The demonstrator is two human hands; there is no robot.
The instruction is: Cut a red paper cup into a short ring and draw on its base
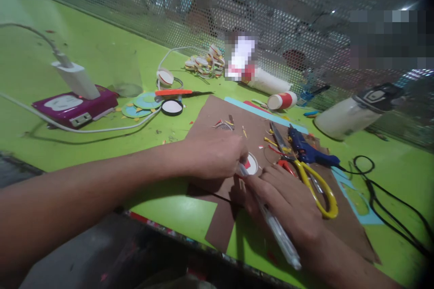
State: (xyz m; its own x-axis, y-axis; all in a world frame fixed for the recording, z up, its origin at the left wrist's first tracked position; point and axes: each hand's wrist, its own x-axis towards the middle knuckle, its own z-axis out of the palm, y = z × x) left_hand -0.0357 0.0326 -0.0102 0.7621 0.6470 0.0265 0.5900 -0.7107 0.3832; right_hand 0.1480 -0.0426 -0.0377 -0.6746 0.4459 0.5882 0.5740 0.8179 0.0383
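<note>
A small round white disc [251, 164] with a red patch shows between my two hands, above the brown cardboard [217, 113]. My left hand [220, 153] is closed at the disc's left edge, its fingers curled and partly hidden. In my right hand [288, 198] is a clear-barrelled pen [278, 230], held between thumb and fingers. Its front end reaches the disc beside my left hand, and its back end points down toward the table's near edge. Just right of my right hand lie yellow-handled scissors [318, 187], with a blue glue gun [310, 149] behind them.
A purple power adapter [81, 108] with a white charger [76, 79] stands at left. Near it are blue discs [145, 100], an orange-handled knife [174, 93] and a black-rimmed disc [172, 107]. A bottle [349, 115], paper cups [281, 100] and a mesh screen [162, 4] stand behind; black cable [389, 198] runs right.
</note>
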